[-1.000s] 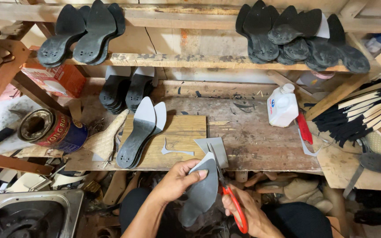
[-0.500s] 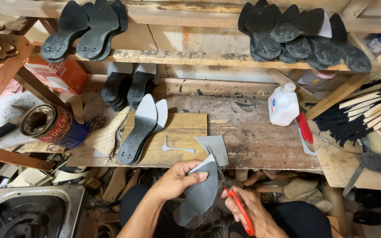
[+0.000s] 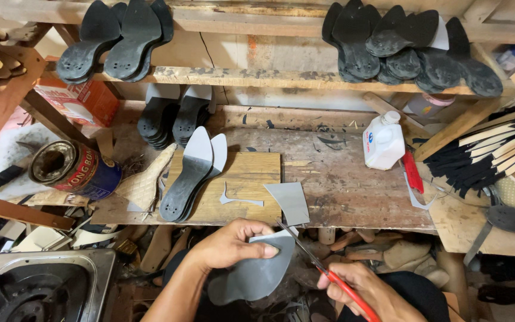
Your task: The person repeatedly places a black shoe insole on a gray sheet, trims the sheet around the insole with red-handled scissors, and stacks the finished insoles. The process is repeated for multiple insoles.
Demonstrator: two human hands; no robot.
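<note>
The left hand is held palm-down below the front edge of the workbench, its fingers and thumb pinched closed on the upper edge of a grey sole-shaped sheet. The right hand is wrapped closed around the red handles of a pair of scissors, whose blades are set at the top right edge of the sheet. A grey offcut lies on the bench just above the sheet. A white plastic bottle with a blue and red label stands at the right of the bench. A round tin, red and blue, lies on its side at the left. An orange carton is set behind it. Black soles are stacked on the upper shelf.
</note>
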